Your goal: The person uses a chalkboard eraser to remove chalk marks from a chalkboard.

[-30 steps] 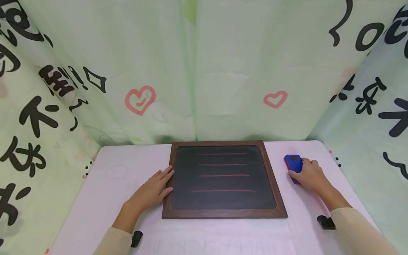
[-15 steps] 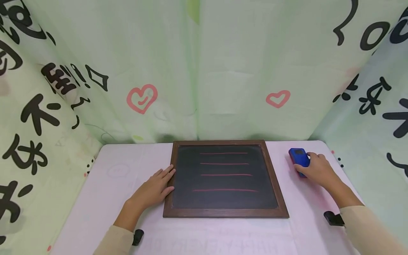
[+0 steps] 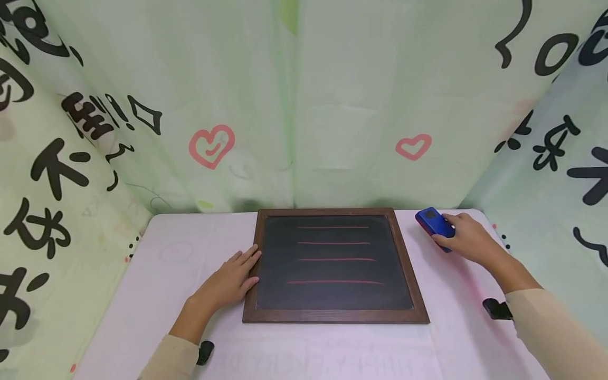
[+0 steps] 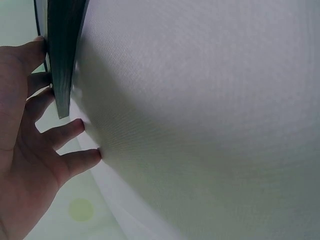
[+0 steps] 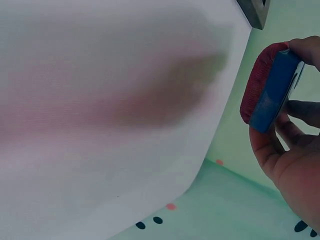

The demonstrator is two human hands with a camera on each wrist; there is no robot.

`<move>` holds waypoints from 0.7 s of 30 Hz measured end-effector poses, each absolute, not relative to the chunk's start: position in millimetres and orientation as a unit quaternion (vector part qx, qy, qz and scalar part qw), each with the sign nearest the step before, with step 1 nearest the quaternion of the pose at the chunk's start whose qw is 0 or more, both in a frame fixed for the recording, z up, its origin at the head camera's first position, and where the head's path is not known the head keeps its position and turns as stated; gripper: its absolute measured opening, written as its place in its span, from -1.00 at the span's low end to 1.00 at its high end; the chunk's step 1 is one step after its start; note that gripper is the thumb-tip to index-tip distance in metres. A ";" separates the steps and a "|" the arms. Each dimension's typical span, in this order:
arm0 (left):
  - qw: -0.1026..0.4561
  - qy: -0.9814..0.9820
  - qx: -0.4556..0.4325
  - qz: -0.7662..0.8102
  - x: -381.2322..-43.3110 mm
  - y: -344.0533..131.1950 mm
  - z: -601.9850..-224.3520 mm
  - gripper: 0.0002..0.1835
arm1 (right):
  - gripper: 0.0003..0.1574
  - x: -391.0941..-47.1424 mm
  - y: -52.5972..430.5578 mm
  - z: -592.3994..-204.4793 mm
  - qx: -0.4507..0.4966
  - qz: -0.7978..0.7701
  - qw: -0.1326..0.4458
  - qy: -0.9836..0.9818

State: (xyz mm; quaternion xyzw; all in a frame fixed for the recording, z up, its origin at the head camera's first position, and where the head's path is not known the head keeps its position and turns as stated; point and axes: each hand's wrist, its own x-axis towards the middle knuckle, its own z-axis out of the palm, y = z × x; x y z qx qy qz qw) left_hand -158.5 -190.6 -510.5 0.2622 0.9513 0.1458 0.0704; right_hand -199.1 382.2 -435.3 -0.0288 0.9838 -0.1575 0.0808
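Note:
A small blackboard (image 3: 338,298) in a brown wooden frame lies on the table, with several pink horizontal lines drawn across it. My left hand (image 3: 231,279) rests against the left side of the frame, fingers spread and fairly straight. In the left wrist view, the left hand's thumb and some fingers touch the frame (image 4: 62,55), while other fingertips reach the tablecloth. Right of the board, my right hand (image 3: 467,237) grips a blackboard eraser (image 3: 433,220) between thumb and fingers. The right wrist view shows its blue back and red felt pad (image 5: 260,82), raised off the table.
A pale pinkish-white cloth covers the table (image 3: 190,248). Green-white curtains (image 3: 342,105) with black lettering and red hearts enclose the back and both sides. Black wrist devices show below each forearm, such as the right one (image 3: 496,309).
My right hand has lifted the eraser off the table, moving it toward the back and then left toward the board, and tilted it. The left hand stays at the frame.

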 end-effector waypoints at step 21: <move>0.062 0.951 0.264 0.146 -157.8 -191.0 -510.7 -0.31 | -0.16 -232.7 333.4 -438.6 -0.167 -0.147 0.071 0.972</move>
